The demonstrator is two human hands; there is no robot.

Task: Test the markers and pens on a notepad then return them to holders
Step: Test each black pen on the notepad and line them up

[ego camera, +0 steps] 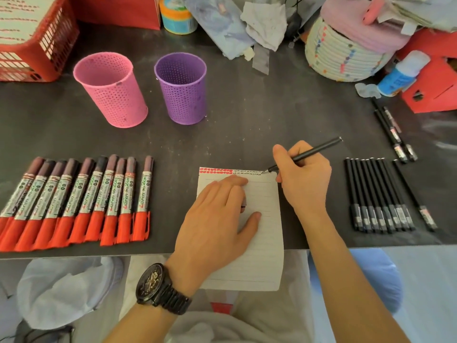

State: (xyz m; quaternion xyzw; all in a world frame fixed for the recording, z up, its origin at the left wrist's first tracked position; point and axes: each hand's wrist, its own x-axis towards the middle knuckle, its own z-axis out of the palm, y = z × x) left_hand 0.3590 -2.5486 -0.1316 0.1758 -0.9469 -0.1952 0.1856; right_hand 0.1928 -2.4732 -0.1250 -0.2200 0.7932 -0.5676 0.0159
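A lined notepad (264,233) lies at the table's front edge, with red marks and black scribbles along its top. My left hand (217,216) rests flat on it, fingers straight; something small shows under the fingers. My right hand (304,179) grips a black pen (314,151), whose tip touches the pad's top right corner. Several red-capped markers (74,201) lie in a row at the left. Several black pens (378,194) lie in a row at the right, a few more pens (393,132) lie behind them. A pink holder (111,90) and a purple holder (183,87) stand upright behind.
A red basket (37,38) sits at the back left. A white woven basket (346,53), crumpled paper (264,23), a round tub (176,14), a glue bottle (400,73) and red card (435,90) crowd the back. The dark table (247,120) ends just below the markers.
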